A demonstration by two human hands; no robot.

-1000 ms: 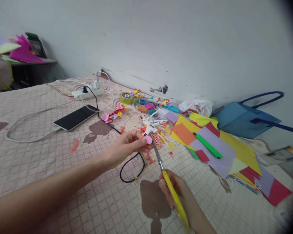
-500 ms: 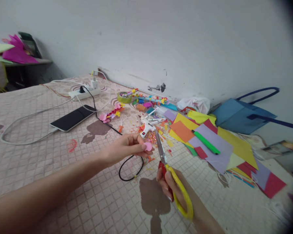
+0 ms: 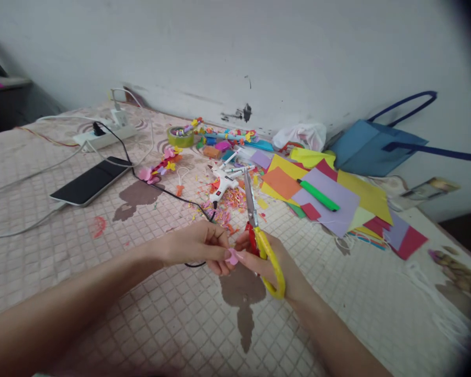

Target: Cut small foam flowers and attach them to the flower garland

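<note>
Between the thumb and fingers of my left hand is a small pink foam or paper piece. My right hand is wrapped around scissors with one yellow and one red handle, the blades pointing up and away. The right thumb also touches the pink piece's edge, so both hands meet at it. Beyond them lies a white glue gun among coloured scraps, its black cord running left.
A phone and a power strip with cables lie left. Flower-covered strips and green tape are behind. Coloured sheets, a green marker and a blue bag are at the right.
My right hand has moved in to the left hand, its thumb now touching the pink piece. The scissors stay in its grasp. The view has turned right and slightly down.
</note>
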